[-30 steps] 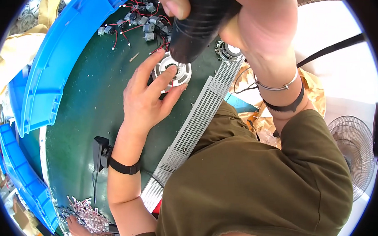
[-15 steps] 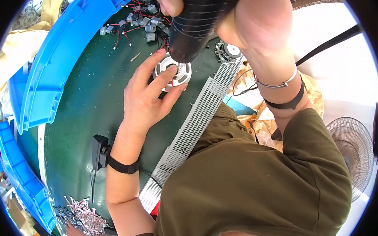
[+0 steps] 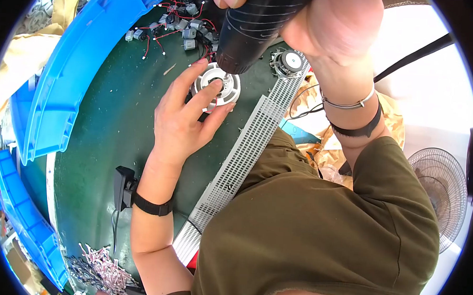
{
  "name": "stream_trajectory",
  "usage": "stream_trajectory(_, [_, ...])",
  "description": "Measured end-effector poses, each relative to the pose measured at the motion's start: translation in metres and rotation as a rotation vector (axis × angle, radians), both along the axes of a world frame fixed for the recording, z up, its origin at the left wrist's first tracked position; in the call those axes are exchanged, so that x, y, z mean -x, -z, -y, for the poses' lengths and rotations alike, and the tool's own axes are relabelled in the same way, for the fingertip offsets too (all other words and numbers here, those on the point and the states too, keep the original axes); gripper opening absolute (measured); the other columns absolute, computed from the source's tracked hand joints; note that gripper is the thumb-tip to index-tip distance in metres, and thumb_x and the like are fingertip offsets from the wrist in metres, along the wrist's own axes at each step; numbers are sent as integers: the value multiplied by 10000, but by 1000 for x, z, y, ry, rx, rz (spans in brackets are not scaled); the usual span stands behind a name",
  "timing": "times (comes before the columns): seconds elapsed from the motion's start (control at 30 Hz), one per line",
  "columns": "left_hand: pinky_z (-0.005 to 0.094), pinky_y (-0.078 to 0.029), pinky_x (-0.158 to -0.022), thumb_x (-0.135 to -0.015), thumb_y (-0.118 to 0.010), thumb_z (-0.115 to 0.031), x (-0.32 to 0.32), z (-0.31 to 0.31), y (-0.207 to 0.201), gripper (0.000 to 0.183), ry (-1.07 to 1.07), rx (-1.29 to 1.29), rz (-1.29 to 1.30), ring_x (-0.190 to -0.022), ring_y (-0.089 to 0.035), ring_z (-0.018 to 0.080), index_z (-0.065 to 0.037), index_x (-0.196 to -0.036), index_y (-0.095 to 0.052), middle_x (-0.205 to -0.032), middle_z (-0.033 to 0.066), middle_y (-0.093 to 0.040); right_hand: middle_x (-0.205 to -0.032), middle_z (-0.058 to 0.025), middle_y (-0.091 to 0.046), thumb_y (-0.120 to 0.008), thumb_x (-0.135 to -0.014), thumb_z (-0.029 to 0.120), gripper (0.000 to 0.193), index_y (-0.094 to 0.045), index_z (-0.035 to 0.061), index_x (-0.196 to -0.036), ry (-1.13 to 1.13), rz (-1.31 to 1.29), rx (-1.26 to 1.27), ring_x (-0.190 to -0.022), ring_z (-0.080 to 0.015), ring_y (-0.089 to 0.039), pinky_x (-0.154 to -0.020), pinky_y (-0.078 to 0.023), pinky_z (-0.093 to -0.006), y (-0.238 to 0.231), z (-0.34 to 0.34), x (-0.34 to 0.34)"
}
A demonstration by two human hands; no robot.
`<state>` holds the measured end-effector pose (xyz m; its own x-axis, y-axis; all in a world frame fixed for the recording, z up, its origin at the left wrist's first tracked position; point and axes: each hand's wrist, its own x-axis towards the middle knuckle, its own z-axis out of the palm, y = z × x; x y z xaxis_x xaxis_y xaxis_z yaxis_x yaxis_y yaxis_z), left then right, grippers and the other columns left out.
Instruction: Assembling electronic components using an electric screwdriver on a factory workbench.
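A white round plastic housing (image 3: 232, 94) with a slotted rim lies on the green work surface, part of it covered by fingers. My left hand (image 3: 182, 116) grips it: fingers and thumb reach around its edge, and one fingertip presses on its middle. Over the housing, my right hand (image 3: 337, 25) holds a black, thick-barrelled electric screwdriver (image 3: 254, 35), tilted with its nose down. The narrow bit just below the nose meets the housing near its centre; whether it sits in a screw is too small to tell. A black strap with a small device circles my left wrist.
Several small motors (image 3: 188, 34) with red wires lie beyond the housing. A round metal-and-white part (image 3: 290, 62) rests on the white perforated strip (image 3: 247, 142) along the near edge. Blue trays (image 3: 64, 98) stand left; a heap of small connector leads (image 3: 104, 268) lies lower left.
The screwdriver and my right hand have shifted slightly right and up, showing more of the housing's centre. My left hand stays put. Another person's hand at lower left has mostly gone from view.
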<state>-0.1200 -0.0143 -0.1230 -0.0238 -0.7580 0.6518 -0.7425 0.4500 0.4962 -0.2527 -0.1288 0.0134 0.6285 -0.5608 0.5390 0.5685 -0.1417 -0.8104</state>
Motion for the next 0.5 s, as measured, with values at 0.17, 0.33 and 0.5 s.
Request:
stream_trajectory(0.17, [335, -521, -737, -608, -792, -147, -1, 0, 2, 358, -1, -27, -8, -945, -610, 291, -80, -928, -645, -1157, 145, -557, -758, -163, -611, -603, -859, 119, 312, -536, -90, -1080, 108, -112, 82, -564, -189, -605, -492, -485, -265, -2, -1, 0])
stream_trajectory(0.33, [337, -521, -738, -608, -791, -143, -1, 0, 2, 355, 1, -17, -11, -946, -608, 295, -76, -924, -643, -1156, 148, -557, -783, -220, -599, -489, -906, 171, 375, -482, -142, -1112, 156, -88, 67, -576, -257, -611, -488, -496, -297, 0, -4, -3])
stream_trajectory(0.5, [337, -521, -737, -605, -790, -139, -2, -2, 4, 357, -1, -33, -23, -944, -608, 295, -76, -925, -643, -1156, 148, -557, -780, -195, -600, -514, -875, 109, 304, -507, -116, -1079, -112, 22, -242, -589, -234, -609, -517, -502, -325, 5, 7, 0])
